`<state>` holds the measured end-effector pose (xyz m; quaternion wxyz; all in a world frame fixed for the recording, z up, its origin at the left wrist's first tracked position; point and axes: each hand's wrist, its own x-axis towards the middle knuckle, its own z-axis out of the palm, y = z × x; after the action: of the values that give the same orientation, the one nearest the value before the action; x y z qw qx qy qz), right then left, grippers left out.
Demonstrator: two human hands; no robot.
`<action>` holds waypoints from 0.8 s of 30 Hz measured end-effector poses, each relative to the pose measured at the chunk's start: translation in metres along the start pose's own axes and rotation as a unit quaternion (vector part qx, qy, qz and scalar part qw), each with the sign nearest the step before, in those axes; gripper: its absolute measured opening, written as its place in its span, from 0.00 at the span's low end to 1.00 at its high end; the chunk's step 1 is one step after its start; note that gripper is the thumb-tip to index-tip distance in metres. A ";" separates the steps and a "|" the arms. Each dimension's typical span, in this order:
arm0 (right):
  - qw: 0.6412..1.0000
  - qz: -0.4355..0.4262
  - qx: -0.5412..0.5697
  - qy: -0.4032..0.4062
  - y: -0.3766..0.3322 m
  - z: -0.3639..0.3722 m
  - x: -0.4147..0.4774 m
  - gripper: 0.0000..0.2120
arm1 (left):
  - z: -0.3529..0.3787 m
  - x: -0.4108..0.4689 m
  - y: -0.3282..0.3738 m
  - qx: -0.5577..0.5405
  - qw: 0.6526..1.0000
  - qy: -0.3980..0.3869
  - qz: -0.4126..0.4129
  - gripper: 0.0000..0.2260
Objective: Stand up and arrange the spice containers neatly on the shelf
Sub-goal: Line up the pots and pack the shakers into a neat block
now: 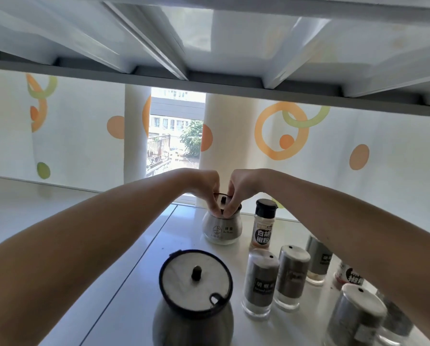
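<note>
A squat steel-and-glass spice jar (221, 229) stands upright at the back of the white shelf (139, 258). My left hand (207, 187) and my right hand (240, 188) both pinch its dark-rimmed lid from above. Just right of it stands a white pepper bottle (264, 224) with a black cap. A second squat jar (195, 293) with a knobbed lid sits nearer to me. Two steel shakers (260, 280) (291, 275) stand upright to its right. My right forearm hides part of a shaker (317, 260) and a red-labelled bottle (346, 273).
Another steel shaker (356, 318) stands at the lower right, with a dark one (396, 320) behind it. A white shelf board (209, 78) runs overhead. A curtain (308, 136) with orange and green circles hangs behind, split by a gap showing buildings outside.
</note>
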<state>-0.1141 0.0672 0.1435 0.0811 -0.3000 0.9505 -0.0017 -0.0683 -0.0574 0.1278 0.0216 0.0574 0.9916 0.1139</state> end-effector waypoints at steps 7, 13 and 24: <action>1.000 -0.018 -0.004 0.004 -0.018 0.006 -0.023 0.27 | 0.002 -0.033 -0.001 0.003 1.000 0.000 -0.001 0.15; 1.000 -0.029 -0.012 0.001 -0.030 0.010 -0.044 0.27 | 0.005 -0.058 0.000 -0.004 1.000 0.001 -0.001 0.15; 0.999 -0.039 -0.017 -0.003 -0.045 0.017 -0.080 0.28 | 0.005 -0.095 0.010 -0.018 0.999 -0.032 0.020 0.14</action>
<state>-0.0208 0.0768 0.1419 0.0791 -0.3377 0.9378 0.0125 0.0273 -0.0574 0.1277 0.0517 0.0799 0.9869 0.1303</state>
